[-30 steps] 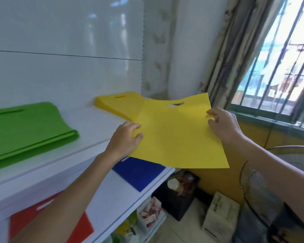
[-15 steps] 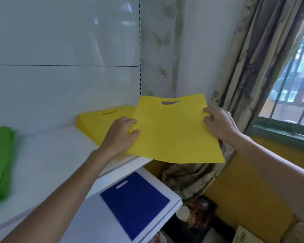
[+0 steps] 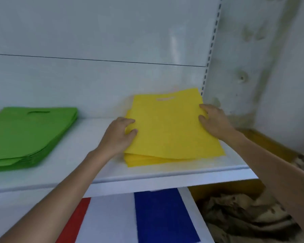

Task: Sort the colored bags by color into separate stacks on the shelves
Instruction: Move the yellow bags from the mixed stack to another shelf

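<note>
Yellow bag point(image 3: 170, 130) held between left hand point(image 3: 118, 135), right hand point(image 3: 216, 121)

I count two stacks of bags on the upper shelf point(image 3: 88, 155): one green stack point(image 3: 25, 134), one yellow stack point(image 3: 172, 130). The lower shelf point(image 3: 111, 221) shows one red bag point(image 3: 74, 223) and one blue bag point(image 3: 163, 218). Two hands: left hand point(image 3: 118, 137), right hand point(image 3: 216, 123).

Head-worn wide view, facing forward and down, close to shelf point(image 3: 88, 132)
</note>
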`<state>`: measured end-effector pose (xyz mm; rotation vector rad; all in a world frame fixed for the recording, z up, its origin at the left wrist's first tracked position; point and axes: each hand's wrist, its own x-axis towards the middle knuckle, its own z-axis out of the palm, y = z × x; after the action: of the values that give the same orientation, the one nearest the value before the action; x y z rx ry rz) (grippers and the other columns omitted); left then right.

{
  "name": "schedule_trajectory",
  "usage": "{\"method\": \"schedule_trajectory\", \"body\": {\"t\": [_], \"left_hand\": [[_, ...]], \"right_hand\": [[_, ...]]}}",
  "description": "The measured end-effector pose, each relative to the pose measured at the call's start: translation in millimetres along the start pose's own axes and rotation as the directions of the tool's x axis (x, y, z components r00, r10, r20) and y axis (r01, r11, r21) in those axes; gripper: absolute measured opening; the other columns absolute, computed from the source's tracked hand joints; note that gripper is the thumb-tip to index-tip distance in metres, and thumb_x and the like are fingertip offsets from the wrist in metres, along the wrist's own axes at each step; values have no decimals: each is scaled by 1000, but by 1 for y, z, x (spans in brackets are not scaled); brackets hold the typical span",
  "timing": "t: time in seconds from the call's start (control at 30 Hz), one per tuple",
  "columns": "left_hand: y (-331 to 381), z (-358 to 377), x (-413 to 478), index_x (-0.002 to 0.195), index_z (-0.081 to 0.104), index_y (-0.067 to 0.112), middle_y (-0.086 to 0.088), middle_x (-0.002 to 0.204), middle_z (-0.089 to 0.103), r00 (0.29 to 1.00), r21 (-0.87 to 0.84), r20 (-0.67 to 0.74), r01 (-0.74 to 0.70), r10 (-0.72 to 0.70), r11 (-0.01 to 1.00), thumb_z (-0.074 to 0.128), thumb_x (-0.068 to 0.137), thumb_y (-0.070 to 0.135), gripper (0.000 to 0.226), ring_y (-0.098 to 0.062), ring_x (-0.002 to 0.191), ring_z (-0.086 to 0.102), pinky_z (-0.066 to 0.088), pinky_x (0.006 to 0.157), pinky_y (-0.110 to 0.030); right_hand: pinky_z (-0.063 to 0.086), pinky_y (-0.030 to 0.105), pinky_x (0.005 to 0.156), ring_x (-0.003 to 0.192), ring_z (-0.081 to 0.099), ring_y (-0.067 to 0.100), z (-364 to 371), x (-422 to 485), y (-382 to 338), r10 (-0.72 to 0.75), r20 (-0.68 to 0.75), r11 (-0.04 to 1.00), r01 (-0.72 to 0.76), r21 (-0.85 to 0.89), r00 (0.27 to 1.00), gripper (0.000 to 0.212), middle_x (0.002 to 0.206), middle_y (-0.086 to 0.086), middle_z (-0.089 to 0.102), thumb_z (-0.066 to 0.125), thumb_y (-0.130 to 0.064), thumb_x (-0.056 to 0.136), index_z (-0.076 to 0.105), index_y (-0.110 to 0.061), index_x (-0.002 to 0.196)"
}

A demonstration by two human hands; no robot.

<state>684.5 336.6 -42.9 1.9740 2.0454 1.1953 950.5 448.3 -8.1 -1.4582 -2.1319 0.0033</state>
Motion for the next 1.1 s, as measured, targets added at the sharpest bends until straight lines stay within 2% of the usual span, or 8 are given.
{"method": "schedule_trajectory", "body": {"t": [0.1,0.2,0.33,0.43,0.53,0.63,0.87,1.1], "left_hand": [[-3,11,-5,128,53,14,-10,130,50,995,64,41,91,-93,994,57,90,25,41,-26,116,48,33,96,-25],[-6,22,-11,127,55,21,-11,129,48,970,135,96,209,-223,969,54,86,41,45,-26,118,47,36,100,-31],[-5,25,-10,116,62,22,-10,117,54,959,123,-20,285,-284,951,60,85,37,34,-25,110,54,41,89,-31],[-2,23,-11,113,64,18,-7,118,58,961,122,-51,277,-273,953,59,87,35,31,-23,107,56,43,91,-32],[-3,5,-16,106,66,20,-4,113,61,951,123,-141,291,-274,949,56,88,36,26,-21,100,59,45,90,-34],[-10,-33,-31,108,65,17,-5,112,61,934,164,-273,282,-231,945,57,88,27,24,-20,92,59,43,84,-27],[-54,-160,-122,106,65,9,-13,100,60,829,310,-526,393,-189,866,63,80,8,26,-27,88,59,44,81,-33],[-130,-275,-210,105,64,17,-1,104,53,786,289,-537,511,-305,809,59,86,13,20,-14,96,54,41,83,-29]], "right_hand": [[24,36,112,138,27,27,22,13,9,-14,167,1000,14,2,986,53,152,9,27,43,-26,97,28,-9,145],[28,43,109,132,33,32,48,14,21,51,384,999,-41,-36,922,44,145,11,37,37,-35,98,44,-11,135],[32,47,106,127,38,34,58,20,27,50,381,998,-32,-53,923,44,140,12,41,34,-40,96,48,-19,132],[34,46,105,128,37,35,59,32,27,61,409,996,-27,-89,910,47,141,12,41,37,-43,92,46,-24,134],[38,43,102,122,44,35,51,40,-2,-32,252,999,39,-20,967,37,133,16,49,47,-30,91,58,-14,123],[41,39,99,116,51,30,41,39,-72,-227,76,958,209,198,971,32,127,14,53,50,-22,92,60,-11,120],[42,38,95,109,56,29,77,-7,-276,-638,-31,671,575,469,770,28,117,14,60,53,-15,89,62,-8,115],[42,34,93,106,57,28,114,-62,-447,-758,-88,500,663,557,646,29,113,13,63,51,-8,85,64,-7,111]]}}
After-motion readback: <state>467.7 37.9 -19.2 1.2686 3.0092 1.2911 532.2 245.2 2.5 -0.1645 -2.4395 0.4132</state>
